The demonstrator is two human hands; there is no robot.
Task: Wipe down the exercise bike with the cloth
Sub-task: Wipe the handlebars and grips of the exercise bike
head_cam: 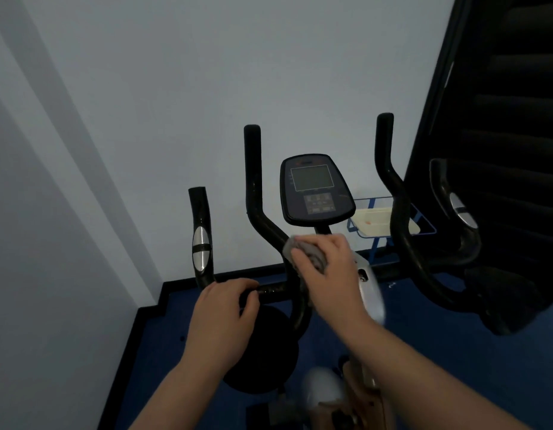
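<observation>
The exercise bike's black handlebar (253, 181) rises in the middle of the view, with a dark console (314, 187) mounted between its two upright bars. My right hand (328, 268) grips a crumpled grey cloth (292, 246) and presses it on the handlebar where the left upright bar meets the centre stem, just below the console. My left hand (225, 308) curls round the horizontal bar near the left grip, whose silver pulse sensor (201, 248) shows above it. The silver stem cover (369, 293) is partly hidden by my right hand.
A pale wall stands close behind the bike and a corner closes in on the left. A dark slatted panel (501, 119) looms at the right. A blue wire rack with a pale tray (377, 223) sits behind the right bar. The floor (424, 321) is blue.
</observation>
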